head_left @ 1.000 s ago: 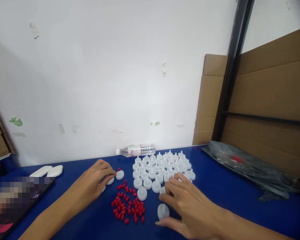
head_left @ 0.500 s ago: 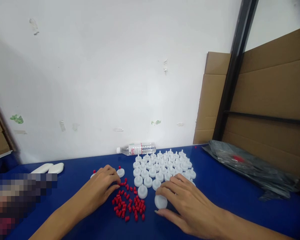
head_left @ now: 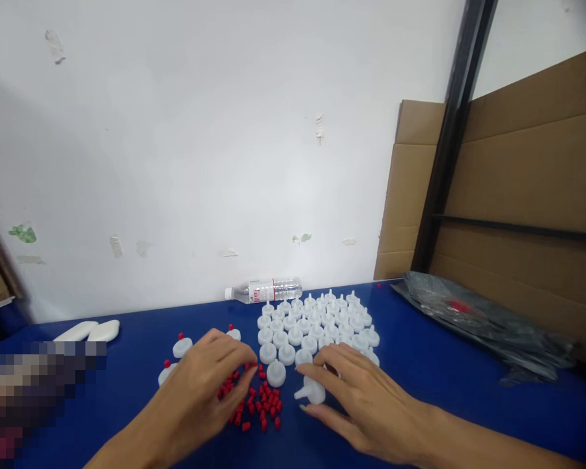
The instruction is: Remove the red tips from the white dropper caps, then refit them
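Note:
My left hand (head_left: 212,378) is over a pile of small red caps (head_left: 265,398), its thumb and index finger pinched together, with red showing at the fingertips; it appears to grip one red cap (head_left: 248,367). In my right hand (head_left: 359,397), the fingers and thumb hold a white nozzle lid (head_left: 314,392), tipped so its spout points left. Behind it stand several rows of white nozzle lids (head_left: 295,337), spouts up. One nearer lid (head_left: 276,374) stands apart, between the hands. Left of the pile are white lids with red tips (head_left: 182,347), one partly behind my left hand.
A clear plastic bottle (head_left: 276,291) lies against the wall. Two white rounded objects (head_left: 103,331) rest at the left. Grey plastic bags (head_left: 483,326) lie at the right on the blue table (head_left: 141,345), near cardboard (head_left: 527,176) and a dark metal post (head_left: 449,143).
My left hand has moved right, from the pile's far left side to above it. The white lid in my right hand has turned, and its spout now points left.

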Motion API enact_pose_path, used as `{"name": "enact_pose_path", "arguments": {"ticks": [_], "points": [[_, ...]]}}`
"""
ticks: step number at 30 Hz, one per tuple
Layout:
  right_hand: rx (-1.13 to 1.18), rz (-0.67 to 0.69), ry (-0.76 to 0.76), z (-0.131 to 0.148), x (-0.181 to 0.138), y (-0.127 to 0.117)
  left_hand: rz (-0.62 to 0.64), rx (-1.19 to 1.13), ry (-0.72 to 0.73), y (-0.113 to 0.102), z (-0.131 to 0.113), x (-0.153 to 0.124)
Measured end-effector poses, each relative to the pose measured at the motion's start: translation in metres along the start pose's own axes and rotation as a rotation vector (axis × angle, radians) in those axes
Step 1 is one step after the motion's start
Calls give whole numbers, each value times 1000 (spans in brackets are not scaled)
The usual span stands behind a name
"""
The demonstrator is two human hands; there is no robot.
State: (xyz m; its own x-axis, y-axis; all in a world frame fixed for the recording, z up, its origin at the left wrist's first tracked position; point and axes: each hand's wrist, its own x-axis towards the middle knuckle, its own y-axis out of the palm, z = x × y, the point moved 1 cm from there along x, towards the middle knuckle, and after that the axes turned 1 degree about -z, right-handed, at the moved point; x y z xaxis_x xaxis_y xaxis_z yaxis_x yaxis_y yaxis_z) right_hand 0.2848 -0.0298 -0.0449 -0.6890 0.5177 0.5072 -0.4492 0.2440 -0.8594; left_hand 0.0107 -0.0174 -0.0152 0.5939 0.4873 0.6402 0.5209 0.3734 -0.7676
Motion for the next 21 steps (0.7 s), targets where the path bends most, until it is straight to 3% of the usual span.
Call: {"name": "enact_pose_path", "arguments": {"ticks": [7,14,21], "points": [[9,-68,-43,4,1,0,-55,-74,191,20,-34,0],[-2,-38,-77,3,0,6,-61,-79,210,31,-41,-4],[22,-91,-130,4,-2,7,-102,-10,197,40,-38,-7]]}}
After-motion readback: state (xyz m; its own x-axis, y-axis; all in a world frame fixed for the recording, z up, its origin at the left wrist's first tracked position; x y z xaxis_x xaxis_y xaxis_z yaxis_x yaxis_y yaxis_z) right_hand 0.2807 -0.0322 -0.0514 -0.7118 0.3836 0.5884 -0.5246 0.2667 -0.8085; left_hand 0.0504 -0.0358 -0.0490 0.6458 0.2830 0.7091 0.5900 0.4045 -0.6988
